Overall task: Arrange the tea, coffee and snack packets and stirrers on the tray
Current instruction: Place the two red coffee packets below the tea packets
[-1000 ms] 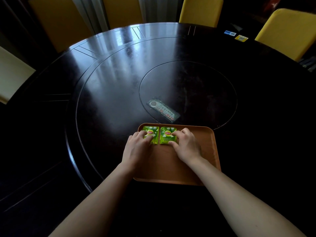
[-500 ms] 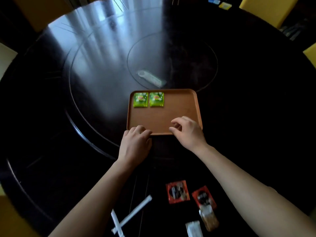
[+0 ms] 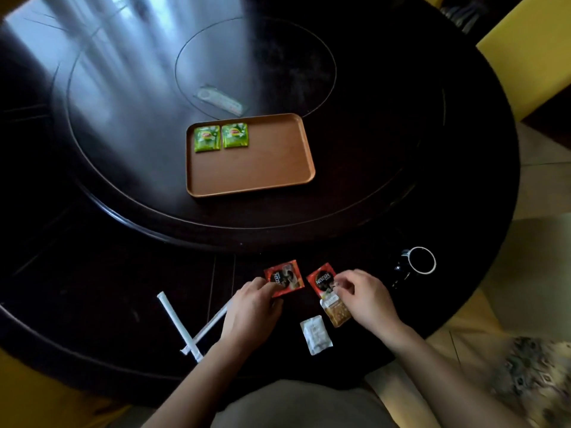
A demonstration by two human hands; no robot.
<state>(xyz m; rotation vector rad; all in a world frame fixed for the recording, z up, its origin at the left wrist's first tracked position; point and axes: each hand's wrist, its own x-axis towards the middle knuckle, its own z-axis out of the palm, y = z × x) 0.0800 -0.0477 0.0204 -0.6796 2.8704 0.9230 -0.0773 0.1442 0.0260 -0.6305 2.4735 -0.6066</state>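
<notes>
- Two green tea packets [image 3: 221, 136] lie side by side, nearly touching, in the far-left corner of the brown tray [image 3: 262, 177]; the rest of the tray floor is bare, so the job looks barely a quarter done.
- Everything else waits on the dark round table [image 3: 92, 273], well short of the tray's near edge: two red coffee packets, two snack packets and two paper-wrapped stirrers.
- The left hand [image 3: 250, 310] has its fingertips on the near corner of the left coffee packet [image 3: 285, 278]; whether they pinch it or merely press on it cannot be told.
- The right hand [image 3: 366, 296] curls its thumb and fingers close together at the edge of the right coffee packet [image 3: 321, 278]; a firm grip cannot be confirmed through the blur.
- Nearer the person than that packet, and further from the tray, the tan snack packet [image 3: 336, 312] sits partly under the right hand, with a white snack packet [image 3: 316, 335] just beside it.
- The stirrers [image 3: 182, 325] lie crossed, to the left of the left hand; one runs under that wrist, its end hidden.
- Beyond the tray's far edge a pale wrapped item [image 3: 221, 100] lies smeared by motion and cannot be identified.
- A dark cup [image 3: 420, 261] stands to the right of the coffee packets; its contents are lost in shadow.
</notes>
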